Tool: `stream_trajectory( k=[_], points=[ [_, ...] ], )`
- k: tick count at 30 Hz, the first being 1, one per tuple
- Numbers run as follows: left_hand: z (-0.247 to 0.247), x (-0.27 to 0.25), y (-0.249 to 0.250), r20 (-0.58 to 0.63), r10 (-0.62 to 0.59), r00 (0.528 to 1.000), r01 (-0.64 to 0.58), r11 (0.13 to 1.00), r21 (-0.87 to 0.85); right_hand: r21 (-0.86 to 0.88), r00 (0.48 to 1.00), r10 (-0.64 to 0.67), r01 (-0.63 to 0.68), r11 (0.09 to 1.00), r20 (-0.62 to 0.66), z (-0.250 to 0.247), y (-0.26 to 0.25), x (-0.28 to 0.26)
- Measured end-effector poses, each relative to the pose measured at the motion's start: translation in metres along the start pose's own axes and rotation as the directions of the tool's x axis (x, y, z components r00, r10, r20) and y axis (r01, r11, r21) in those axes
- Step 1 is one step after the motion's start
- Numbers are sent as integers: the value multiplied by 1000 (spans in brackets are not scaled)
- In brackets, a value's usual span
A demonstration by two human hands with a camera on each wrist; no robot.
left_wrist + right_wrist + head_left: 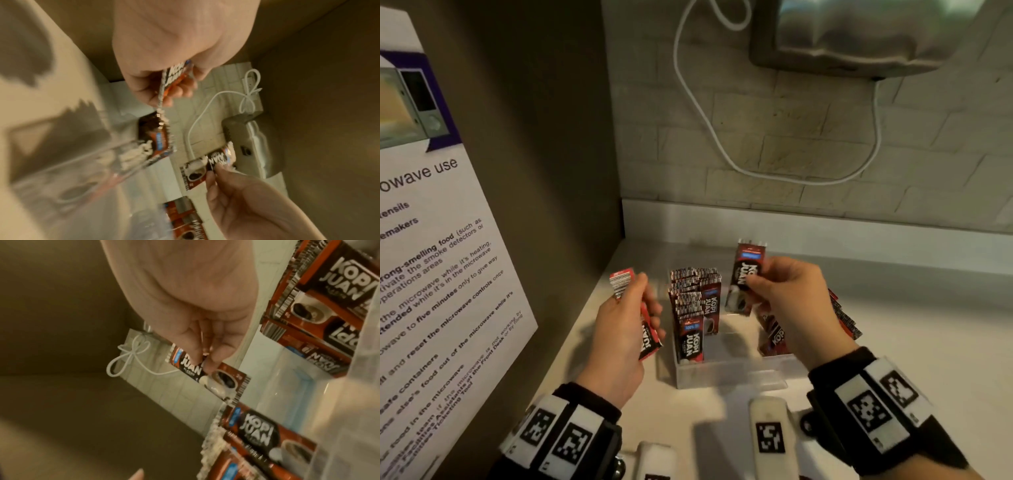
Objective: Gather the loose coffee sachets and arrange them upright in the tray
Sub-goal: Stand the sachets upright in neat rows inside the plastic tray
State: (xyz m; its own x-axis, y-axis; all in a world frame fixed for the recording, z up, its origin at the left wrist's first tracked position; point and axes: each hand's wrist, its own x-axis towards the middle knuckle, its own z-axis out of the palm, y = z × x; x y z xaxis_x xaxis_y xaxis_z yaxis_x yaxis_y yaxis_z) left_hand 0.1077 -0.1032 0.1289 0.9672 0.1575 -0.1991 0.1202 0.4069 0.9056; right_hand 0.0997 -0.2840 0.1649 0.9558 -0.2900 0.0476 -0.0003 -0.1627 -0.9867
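The left hand grips 1 red sachet and the right hand pinches another sachet above the clear tray near the bench's back left corner.

Back wall: pale painted brick faced me, the courses plain to see.
Side panel: a flat olive-brown wall closed in my left side and met the brick at a corner.
Notice: a white printed sheet on microwave use hung on that panel, with a microwave pictured at its top.
Counter: a white worktop ran under me, with a low white upstand along the brick.
Fixture: a grey metal unit was mounted high on the brick.
Cable: a white cord looped down the wall from it.
Light: warm and dim, with soft shadows on the worktop.
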Motion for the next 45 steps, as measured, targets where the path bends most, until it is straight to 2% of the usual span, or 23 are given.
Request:
stream_trajectory(
  k=[3,6,10,13,20,33,38,40,42,45],
  points=[
    [-11,9,-18,-67,-59,996,65,993,99,-42,991,122,-124,991,-63,1,9,16],
    [-12,5,-28,-11,-166,986,166,975,150,-130,964,265,-264,956,-9,13,25,25],
    [-5,-7,-27,57,-205,977,191,963,190,-233,945,321,-300,925,56,30,41,33],
    [-6,-8,-25,53,-207,977,195,964,184,-254,954,294,-273,928,49,37,48,36],
    [-8,-9,-23,54,-234,971,221,957,186,-144,956,291,-283,948,40,41,55,38],
    [-10,-4,-25,33,-225,974,216,961,172,-170,966,256,-249,953,22,39,63,40],
    [-14,5,-27,-36,-185,982,188,973,134,-172,970,244,-239,956,8,37,63,41],
    [-13,2,-18,-80,-150,985,155,985,71,-146,977,215,-214,966,-11,32,57,39],
    [-14,1,-7,-95,-92,991,90,996,-19,-137,991,123,-128,982,-45,26,45,36],
    [-15,-3,3,-30,-7,1000,6,1000,-25,-69,1000,-16,15,998,-25,20,18,21]
  ],
)
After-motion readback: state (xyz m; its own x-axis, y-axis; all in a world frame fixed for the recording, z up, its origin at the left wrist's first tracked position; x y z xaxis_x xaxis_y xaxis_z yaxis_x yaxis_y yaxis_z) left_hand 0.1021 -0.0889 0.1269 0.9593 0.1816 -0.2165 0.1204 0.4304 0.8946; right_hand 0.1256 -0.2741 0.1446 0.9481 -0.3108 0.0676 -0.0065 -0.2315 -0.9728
